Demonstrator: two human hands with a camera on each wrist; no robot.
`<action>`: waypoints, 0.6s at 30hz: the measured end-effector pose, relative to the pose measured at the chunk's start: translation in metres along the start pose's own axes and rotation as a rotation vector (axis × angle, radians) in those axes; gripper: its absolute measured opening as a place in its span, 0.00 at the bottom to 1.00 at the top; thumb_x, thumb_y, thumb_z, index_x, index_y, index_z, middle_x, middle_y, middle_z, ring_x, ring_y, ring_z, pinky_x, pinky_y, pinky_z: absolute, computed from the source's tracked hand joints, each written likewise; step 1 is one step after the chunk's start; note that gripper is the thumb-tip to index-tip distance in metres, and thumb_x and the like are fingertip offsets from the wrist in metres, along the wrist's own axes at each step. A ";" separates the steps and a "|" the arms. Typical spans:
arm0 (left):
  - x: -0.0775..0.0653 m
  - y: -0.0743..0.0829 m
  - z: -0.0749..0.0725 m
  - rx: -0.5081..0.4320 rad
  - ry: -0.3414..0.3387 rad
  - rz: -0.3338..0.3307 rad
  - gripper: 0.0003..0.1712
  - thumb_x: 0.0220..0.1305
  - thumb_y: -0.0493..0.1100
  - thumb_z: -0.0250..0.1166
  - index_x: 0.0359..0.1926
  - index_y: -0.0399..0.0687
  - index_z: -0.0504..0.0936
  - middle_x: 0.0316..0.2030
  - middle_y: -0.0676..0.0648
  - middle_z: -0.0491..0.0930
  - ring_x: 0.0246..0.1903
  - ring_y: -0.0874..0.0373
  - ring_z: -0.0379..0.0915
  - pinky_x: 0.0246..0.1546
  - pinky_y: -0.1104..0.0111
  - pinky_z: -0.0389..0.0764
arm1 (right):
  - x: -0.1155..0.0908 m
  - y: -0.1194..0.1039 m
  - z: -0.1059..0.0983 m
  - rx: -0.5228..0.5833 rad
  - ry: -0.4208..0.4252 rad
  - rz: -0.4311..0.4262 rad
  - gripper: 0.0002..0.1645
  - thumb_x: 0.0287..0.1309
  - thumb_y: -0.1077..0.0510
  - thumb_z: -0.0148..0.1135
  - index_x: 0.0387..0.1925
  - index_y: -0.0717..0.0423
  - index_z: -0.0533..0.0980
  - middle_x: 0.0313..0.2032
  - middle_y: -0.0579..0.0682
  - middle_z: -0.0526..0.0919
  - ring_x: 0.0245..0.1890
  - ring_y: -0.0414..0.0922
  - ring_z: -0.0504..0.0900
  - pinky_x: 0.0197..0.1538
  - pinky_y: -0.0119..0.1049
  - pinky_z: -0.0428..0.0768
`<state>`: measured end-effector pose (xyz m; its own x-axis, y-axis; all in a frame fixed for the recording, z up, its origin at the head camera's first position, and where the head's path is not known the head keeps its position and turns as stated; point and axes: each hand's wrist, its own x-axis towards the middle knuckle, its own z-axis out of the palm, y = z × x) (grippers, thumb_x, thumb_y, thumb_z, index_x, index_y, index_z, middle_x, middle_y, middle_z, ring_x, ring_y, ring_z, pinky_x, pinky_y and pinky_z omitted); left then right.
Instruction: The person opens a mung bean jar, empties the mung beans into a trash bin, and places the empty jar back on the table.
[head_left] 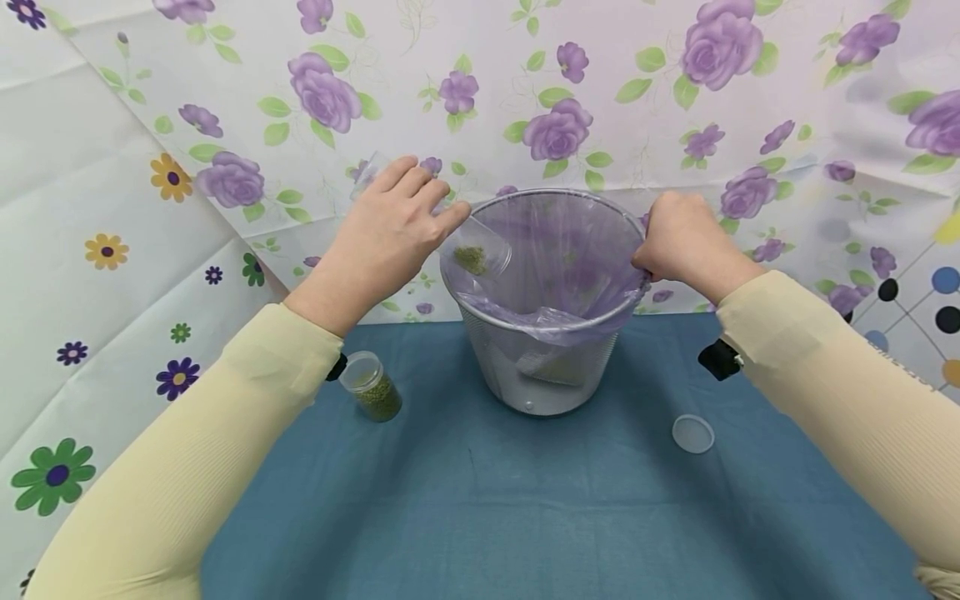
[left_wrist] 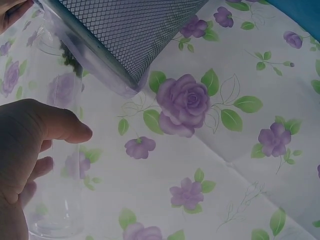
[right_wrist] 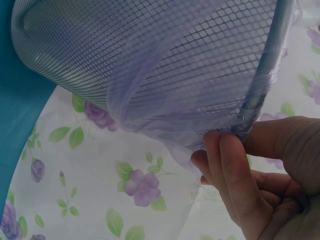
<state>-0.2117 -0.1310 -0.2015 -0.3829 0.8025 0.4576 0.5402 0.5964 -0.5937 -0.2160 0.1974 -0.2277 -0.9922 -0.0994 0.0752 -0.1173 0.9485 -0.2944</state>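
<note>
My left hand (head_left: pixel 401 221) grips a clear plastic jar (left_wrist: pixel 62 200), its fingers and thumb around the side. The jar is tipped, its mouth over the left rim of a mesh bin (head_left: pixel 498 350). Small green bits (head_left: pixel 471 260) lie inside near that mouth. A thin purple bag (head_left: pixel 555 321) lines the bin and folds over its rim. On the far side, my right hand (right_wrist: pixel 255 180) pinches the rim and the bag's edge between thumb and fingers. The bin stands upright on the blue cloth.
A second clear jar (head_left: pixel 371 387), part filled with green grains, stands left of the bin. To the right a round translucent lid (head_left: pixel 693 434) lies flat on the blue cloth (head_left: pixel 525 517). Behind the bin hangs a flowered sheet (head_left: pixel 502 100).
</note>
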 end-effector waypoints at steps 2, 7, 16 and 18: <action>0.000 0.000 0.000 -0.003 0.002 0.001 0.18 0.60 0.28 0.58 0.48 0.49 0.80 0.40 0.40 0.78 0.50 0.43 0.71 0.65 0.56 0.63 | 0.000 0.000 0.000 0.005 -0.005 -0.001 0.10 0.37 0.62 0.58 0.07 0.57 0.74 0.05 0.48 0.72 0.09 0.45 0.70 0.15 0.35 0.70; 0.000 0.001 -0.001 0.003 0.001 0.002 0.18 0.59 0.29 0.59 0.48 0.49 0.80 0.41 0.40 0.79 0.50 0.43 0.71 0.65 0.56 0.62 | 0.000 0.000 0.000 0.006 -0.013 0.000 0.11 0.37 0.62 0.59 0.07 0.57 0.74 0.06 0.48 0.72 0.09 0.45 0.70 0.16 0.35 0.70; 0.001 0.001 -0.002 0.032 0.020 0.024 0.17 0.60 0.28 0.57 0.47 0.47 0.79 0.41 0.39 0.79 0.50 0.43 0.71 0.66 0.56 0.61 | -0.001 0.001 0.000 0.011 -0.011 0.003 0.11 0.38 0.62 0.58 0.08 0.58 0.75 0.06 0.50 0.73 0.09 0.45 0.71 0.15 0.35 0.70; 0.002 0.001 -0.002 0.051 0.033 0.039 0.17 0.60 0.28 0.56 0.47 0.47 0.79 0.42 0.39 0.78 0.50 0.42 0.71 0.67 0.56 0.60 | -0.001 0.001 0.000 0.017 -0.010 0.002 0.11 0.38 0.62 0.58 0.08 0.58 0.75 0.07 0.50 0.73 0.09 0.45 0.71 0.15 0.35 0.69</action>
<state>-0.2104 -0.1285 -0.1998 -0.3374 0.8244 0.4545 0.5148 0.5658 -0.6441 -0.2152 0.1980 -0.2279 -0.9928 -0.1006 0.0653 -0.1160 0.9434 -0.3108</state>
